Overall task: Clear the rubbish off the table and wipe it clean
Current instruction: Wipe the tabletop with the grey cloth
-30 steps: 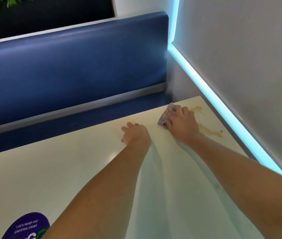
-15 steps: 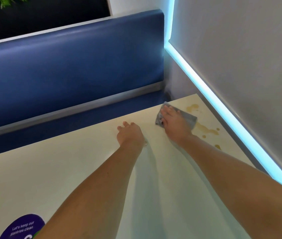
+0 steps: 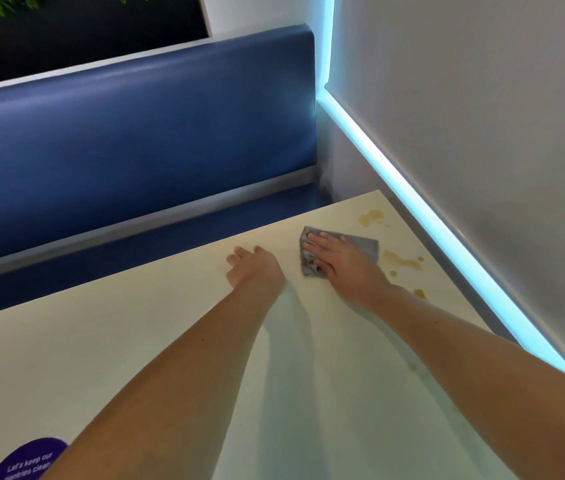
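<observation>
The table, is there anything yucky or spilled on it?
Yes. Yellow-brown spill marks dot the table at its far right corner, near the wall. The right hand presses a grey cloth flat just beside them, so they are not wiped yet. The left hand rests on the tabletop.

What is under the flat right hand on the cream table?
A crumpled grey cloth lies pressed under the right hand. Whether any brown spill sits beneath the cloth is hidden.

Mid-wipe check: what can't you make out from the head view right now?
- Table under the cloth and right hand: covered, so any stain there is hidden.
- Purple sticker: cut off by the bottom edge and left forearm.
- Left hand fingertips: hidden behind the hand.
</observation>
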### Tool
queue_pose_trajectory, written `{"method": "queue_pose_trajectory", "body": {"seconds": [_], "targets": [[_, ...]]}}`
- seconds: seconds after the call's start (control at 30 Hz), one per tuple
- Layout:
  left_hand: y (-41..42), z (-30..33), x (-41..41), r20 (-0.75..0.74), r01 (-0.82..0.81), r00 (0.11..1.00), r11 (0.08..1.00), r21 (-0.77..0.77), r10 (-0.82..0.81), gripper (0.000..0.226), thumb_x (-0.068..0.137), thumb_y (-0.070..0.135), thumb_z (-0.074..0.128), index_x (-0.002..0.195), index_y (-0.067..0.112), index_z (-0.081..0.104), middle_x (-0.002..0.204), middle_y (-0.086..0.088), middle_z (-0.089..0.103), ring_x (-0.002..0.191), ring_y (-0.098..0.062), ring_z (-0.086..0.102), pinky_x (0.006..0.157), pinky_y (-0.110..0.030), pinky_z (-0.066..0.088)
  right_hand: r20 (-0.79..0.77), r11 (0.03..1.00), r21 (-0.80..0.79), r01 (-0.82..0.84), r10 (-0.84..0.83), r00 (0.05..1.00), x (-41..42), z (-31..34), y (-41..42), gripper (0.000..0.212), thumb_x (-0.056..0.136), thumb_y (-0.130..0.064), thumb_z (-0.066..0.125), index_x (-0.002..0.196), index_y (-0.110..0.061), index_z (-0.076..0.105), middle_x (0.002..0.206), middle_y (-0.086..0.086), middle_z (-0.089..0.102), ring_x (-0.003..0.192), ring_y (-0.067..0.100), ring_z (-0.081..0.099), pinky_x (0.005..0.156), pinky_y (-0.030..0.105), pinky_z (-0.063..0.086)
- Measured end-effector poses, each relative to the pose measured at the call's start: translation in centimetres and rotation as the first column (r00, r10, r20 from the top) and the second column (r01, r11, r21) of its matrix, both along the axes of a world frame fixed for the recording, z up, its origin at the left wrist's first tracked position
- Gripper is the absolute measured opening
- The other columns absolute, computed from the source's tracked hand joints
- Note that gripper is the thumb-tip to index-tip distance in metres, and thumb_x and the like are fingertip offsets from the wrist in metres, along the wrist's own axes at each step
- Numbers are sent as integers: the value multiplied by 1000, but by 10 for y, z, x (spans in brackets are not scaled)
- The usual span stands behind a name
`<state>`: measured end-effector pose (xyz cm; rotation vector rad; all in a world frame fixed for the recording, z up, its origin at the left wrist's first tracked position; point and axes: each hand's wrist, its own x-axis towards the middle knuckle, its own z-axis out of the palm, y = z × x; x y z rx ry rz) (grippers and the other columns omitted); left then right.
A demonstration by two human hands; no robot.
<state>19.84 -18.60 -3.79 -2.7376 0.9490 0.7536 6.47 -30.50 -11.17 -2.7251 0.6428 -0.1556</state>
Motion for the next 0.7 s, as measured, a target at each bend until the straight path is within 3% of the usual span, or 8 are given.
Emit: {"method": "queue_pose_trajectory", "body": {"seconds": [0.07, 0.17, 0.3, 0.43, 0.5, 0.7], "targets": [[-3, 3, -4, 15, 47, 999, 998, -40, -47, 65, 86, 25, 66, 143, 19, 35, 146, -10, 30, 131, -30, 32, 92, -37, 42, -24, 993, -17, 118, -118, 993, -9, -6, -25, 49, 105, -18, 31, 154, -22, 22, 162, -6, 13, 150, 11, 7, 119, 30, 0], [-7, 3, -14, 37, 147, 989, 983, -114, -143, 53, 88, 17, 60, 136, 24, 40, 137, -6, 33, 126, -27, 33, 87, -37, 39, -81, 970, -111, 218, -228, 970, -12, -11, -22, 53, 106, -22, 28, 155, -19, 11, 164, -4, 4, 150, 14, -3, 121, 36, -1], [-21, 0, -34, -32, 121, 990, 949, -290, -136, 57, 93, 15, 54, 146, 22, 32, 150, -5, 29, 135, -27, 29, 100, -40, 38, 99, 993, 10, 115, -115, 988, -32, -10, -7, 44, 104, -21, 30, 148, -20, 39, 157, -5, 30, 147, 14, 21, 119, 27, 1], [-33, -5, -46, -38, 133, 988, 949, -285, -150, 65, 85, 53, 65, 136, 21, 40, 143, -4, 34, 131, -28, 29, 99, -43, 37, 106, 965, 22, 261, -262, 959, -50, -8, -47, 43, 102, -11, 41, 145, -14, 43, 156, -2, 32, 147, 15, 23, 120, 31, 8], [-35, -10, -48, -3, 143, 989, 956, -255, -148, 74, 78, 58, 70, 134, 20, 41, 142, -5, 33, 130, -28, 30, 100, -43, 37, 145, 936, 39, 349, -351, 925, -43, -9, -42, 44, 101, -10, 42, 145, -12, 44, 155, -1, 35, 147, 13, 23, 121, 31, 8], [-39, -12, -51, 32, 121, 993, 954, -275, -117, 70, 76, 54, 74, 129, 20, 45, 136, -5, 40, 127, -26, 35, 95, -41, 41, 169, 988, 75, 137, -148, 974, -52, -4, -18, 39, 102, -16, 40, 139, -18, 53, 149, -3, 44, 142, 15, 34, 120, 29, 9]]}}
